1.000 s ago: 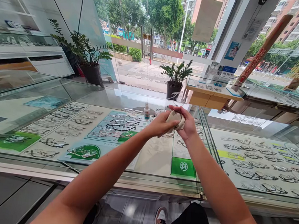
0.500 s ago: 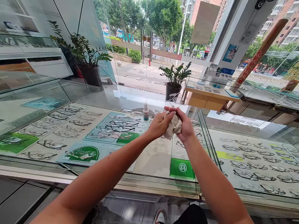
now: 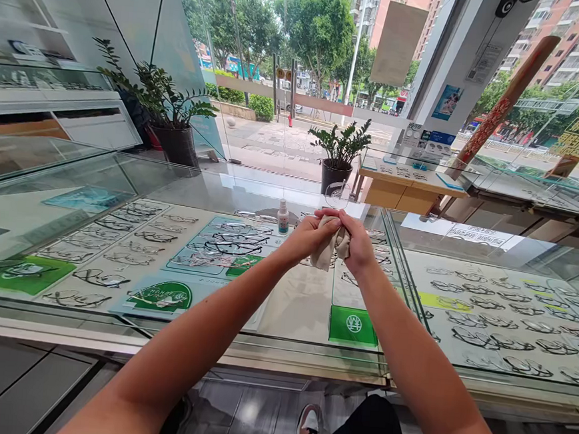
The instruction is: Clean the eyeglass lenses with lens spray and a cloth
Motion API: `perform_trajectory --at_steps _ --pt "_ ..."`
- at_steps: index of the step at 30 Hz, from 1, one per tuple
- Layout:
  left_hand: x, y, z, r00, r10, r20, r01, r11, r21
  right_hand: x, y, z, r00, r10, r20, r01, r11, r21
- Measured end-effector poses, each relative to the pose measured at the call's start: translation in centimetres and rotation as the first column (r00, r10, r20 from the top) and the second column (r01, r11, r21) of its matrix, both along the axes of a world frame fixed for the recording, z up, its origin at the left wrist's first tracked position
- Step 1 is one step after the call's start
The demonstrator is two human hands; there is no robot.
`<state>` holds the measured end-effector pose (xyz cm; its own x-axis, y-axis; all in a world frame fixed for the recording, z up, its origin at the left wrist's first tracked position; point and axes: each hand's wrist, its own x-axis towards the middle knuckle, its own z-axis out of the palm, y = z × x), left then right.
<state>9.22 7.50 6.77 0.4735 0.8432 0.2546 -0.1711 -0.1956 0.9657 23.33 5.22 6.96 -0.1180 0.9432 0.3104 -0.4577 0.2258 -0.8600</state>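
My left hand [image 3: 306, 237] and my right hand [image 3: 359, 246] are together over the glass counter, both closed on a crumpled beige cleaning cloth [image 3: 323, 250]. Just beyond my fingers rises the thin curved outline of a pair of eyeglasses [image 3: 336, 187]; the rest of it is hidden by the cloth and hands. Which fingers grip the frame I cannot make out. To the left of my hands a small white spray bottle [image 3: 283, 218] stands upright on the glass.
Rows of eyeglasses [image 3: 231, 247] lie inside the glass display counter [image 3: 297, 311]. A second case [image 3: 447, 253] adjoins it on the right. Potted plants [image 3: 335, 174] stand beyond the counter, near the window. A wooden table [image 3: 396, 195] is at the back right.
My fingers have shifted slightly around the cloth, and its loose part hangs a little further left. The eyeglasses' visible outline has tilted. The bottle has stayed put.
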Motion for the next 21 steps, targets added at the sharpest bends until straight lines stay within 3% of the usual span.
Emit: perform_trajectory --at_steps 7,11,15,21 --pt "-0.2 0.1 -0.2 0.998 -0.057 0.012 0.057 0.998 -0.02 0.2 0.3 -0.3 1.0 -0.012 0.024 0.011 1.0 0.016" --pt "-0.8 0.3 -0.2 0.989 -0.125 -0.076 0.129 0.991 0.043 0.4 0.7 -0.8 0.997 -0.054 -0.052 0.05 0.996 -0.072" --pt "-1.4 0.7 0.0 0.966 -0.228 -0.122 0.23 0.973 0.003 0.7 1.0 -0.9 0.99 -0.063 -0.128 0.044 0.988 -0.146" --pt "-1.6 0.9 0.1 0.968 -0.224 -0.11 0.221 0.974 -0.046 0.7 1.1 -0.7 0.98 -0.048 -0.196 0.013 0.984 -0.177"
